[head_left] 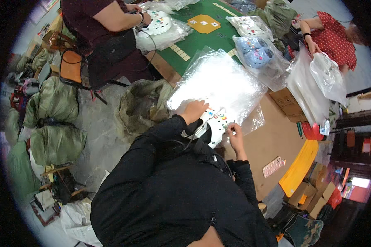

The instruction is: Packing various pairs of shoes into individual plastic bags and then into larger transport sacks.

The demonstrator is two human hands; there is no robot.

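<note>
Close to my chest at the table edge is a white clog (217,123) dotted with small colourful charms. My left hand (196,112) grips it at its far left side, fingers bent over its edge. Beside its right side, my right hand (235,136) is closed in a pinch; whatever is between the fingertips is too small to make out. Beyond the clog lies a shiny stack of clear plastic bags (218,80). My black sleeves and torso hide the near part of the clog.
Bagged blue clogs (257,57) and bagged white clogs (251,26) lie on the green table mat (181,24). A pink patterned phone (273,166) rests at right. Two people work across the table. A cardboard box (285,103) is at right; an olive sack (142,107) stands left.
</note>
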